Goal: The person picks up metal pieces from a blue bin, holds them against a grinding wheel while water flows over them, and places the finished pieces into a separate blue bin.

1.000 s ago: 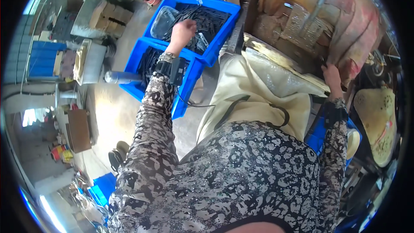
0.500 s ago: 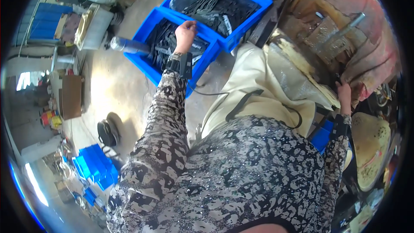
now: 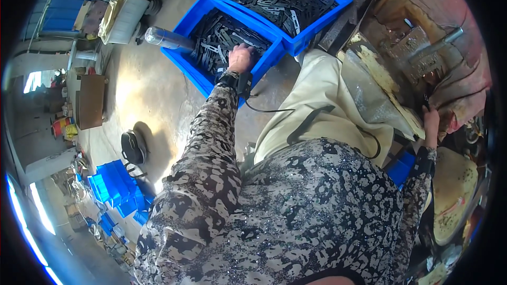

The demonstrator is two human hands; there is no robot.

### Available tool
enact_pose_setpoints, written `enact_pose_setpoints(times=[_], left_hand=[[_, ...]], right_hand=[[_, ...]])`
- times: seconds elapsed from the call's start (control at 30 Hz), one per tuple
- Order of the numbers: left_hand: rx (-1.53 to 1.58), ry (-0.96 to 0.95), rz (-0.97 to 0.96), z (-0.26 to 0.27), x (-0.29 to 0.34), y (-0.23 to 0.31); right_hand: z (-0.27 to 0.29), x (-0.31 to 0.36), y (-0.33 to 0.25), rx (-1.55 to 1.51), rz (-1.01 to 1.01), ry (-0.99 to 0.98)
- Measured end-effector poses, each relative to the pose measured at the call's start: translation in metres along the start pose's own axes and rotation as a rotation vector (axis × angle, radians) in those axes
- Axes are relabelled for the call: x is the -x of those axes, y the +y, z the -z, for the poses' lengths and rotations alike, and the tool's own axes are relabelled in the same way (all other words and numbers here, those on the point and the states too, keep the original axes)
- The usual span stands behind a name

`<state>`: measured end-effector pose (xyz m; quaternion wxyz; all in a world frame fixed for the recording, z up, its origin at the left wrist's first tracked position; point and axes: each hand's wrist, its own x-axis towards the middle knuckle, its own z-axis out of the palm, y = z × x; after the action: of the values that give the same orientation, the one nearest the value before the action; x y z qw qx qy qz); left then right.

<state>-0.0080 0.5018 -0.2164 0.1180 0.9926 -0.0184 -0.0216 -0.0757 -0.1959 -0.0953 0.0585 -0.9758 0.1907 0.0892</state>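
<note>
My left hand (image 3: 241, 58) is down in the nearer blue bin (image 3: 177, 64), against a heap of dark, flat, slotted metal strips (image 3: 217, 36). Its fingers are curled together, and the fingertips are hidden, so what they grip cannot be made out. Far to the right, my right hand (image 3: 431, 121) is closed round the lower end of a small dark narrow piece (image 3: 425, 98). That hand is beside a brown, grimy work area with a metal bar (image 3: 446, 40) sticking out.
A second blue bin (image 3: 346, 3) of dark strips adjoins the first. A clear plastic bottle (image 3: 168, 38) lies at the nearer bin's left edge. Cream cloth (image 3: 311, 95) covers my lap. A black stool (image 3: 133, 146) and stacked blue bins (image 3: 113, 184) stand at left; a pale seat (image 3: 455, 195) is at right.
My left hand has gone from above the nearer bin down onto its strips. The right hand has turned slightly, and a dark narrow piece now shows at its fingers. The view has shifted a little.
</note>
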Motion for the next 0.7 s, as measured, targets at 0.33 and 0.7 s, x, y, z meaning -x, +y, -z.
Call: enact_pose_setpoints(times=[0.33,0.7], left_hand=[[0.077,-0.242,0.116,0.012,-0.009,0.007],[0.297,-0.185,0.166,0.008,-0.015,-0.018]], right_hand=[[-0.003,0.0,0.004,-0.019,0.031,0.064],[-0.003,0.002,-0.004,-0.033,0.044,0.071]])
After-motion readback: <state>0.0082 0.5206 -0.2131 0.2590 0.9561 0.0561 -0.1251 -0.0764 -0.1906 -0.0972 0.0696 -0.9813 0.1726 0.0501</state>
